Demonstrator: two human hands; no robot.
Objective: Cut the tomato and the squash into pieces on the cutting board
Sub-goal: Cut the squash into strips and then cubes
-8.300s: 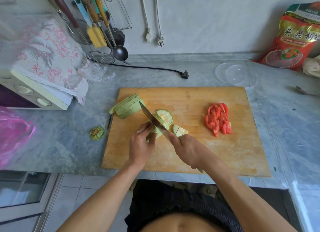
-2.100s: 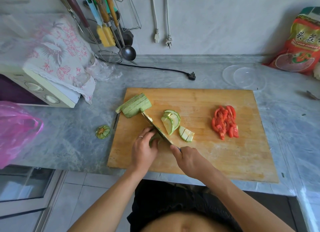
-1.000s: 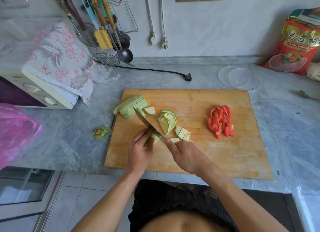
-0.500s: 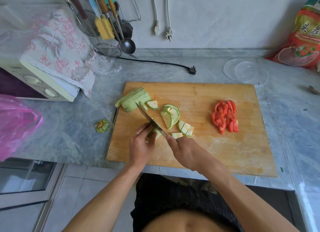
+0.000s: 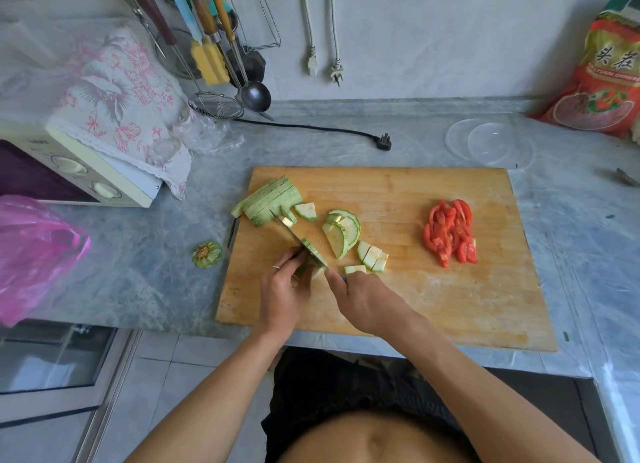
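Note:
On the wooden cutting board (image 5: 450,307) my left hand (image 5: 282,294) holds down a small stack of squash slices (image 5: 313,258) with curled fingers. My right hand (image 5: 363,300) grips the knife (image 5: 294,236), whose blade lies against those slices and points up-left. A fan of long squash slices (image 5: 266,201) lies at the board's far left. Loose cut squash pieces (image 5: 341,234) and smaller chunks (image 5: 372,256) lie in the middle. The sliced tomato (image 5: 450,232) is piled at the right.
The squash stem end (image 5: 207,254) lies on the grey counter left of the board. A toaster oven (image 5: 76,172) under a floral cloth and a pink bag (image 5: 34,255) stand left. A clear lid (image 5: 490,144) and a red bag (image 5: 602,78) sit at the back right.
More small squash chunks have come off the held stack, and a piece now lies next to the long slices. Both hands have stayed at the same spot on the board.

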